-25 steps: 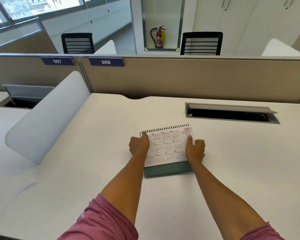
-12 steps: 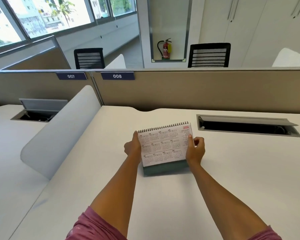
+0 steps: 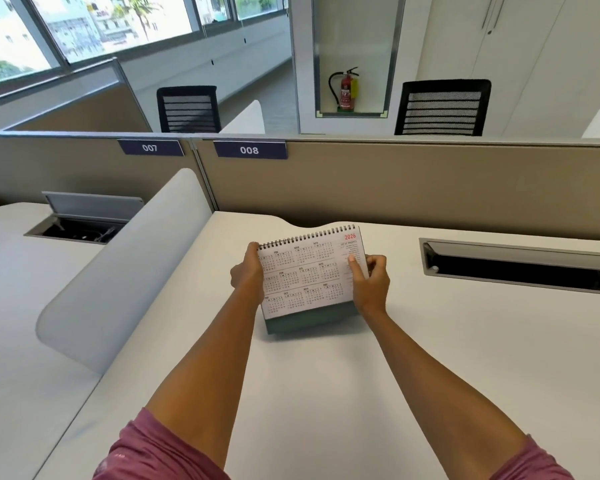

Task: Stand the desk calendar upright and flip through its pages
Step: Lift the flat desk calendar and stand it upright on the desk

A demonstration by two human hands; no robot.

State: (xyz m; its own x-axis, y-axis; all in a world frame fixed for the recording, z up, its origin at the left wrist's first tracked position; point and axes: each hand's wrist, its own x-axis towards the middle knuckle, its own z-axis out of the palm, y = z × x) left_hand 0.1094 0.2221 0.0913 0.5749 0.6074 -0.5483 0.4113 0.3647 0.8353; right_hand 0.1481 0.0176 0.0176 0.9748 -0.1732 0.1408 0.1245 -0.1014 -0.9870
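Note:
A spiral-bound desk calendar (image 3: pixel 305 275) stands nearly upright on the white desk (image 3: pixel 326 375), its white year-overview page marked 2026 facing me above a dark green base. My left hand (image 3: pixel 248 271) grips its left edge near the top. On the right edge, my right hand (image 3: pixel 369 282) holds on with the thumb pressed on the front page and the fingers curled behind. The back of the calendar is hidden.
A beige partition (image 3: pixel 395 188) with labels 007 and 008 runs behind the desk. An open cable tray (image 3: pixel 520 268) lies to the right, another (image 3: pixel 80 223) on the neighbouring desk. A curved white divider (image 3: pixel 125 271) stands at the left. Beyond are black chairs and a fire extinguisher.
The calendar has been tilted up from a low lean to nearly upright. Both hands rose with it, and my view lifted.

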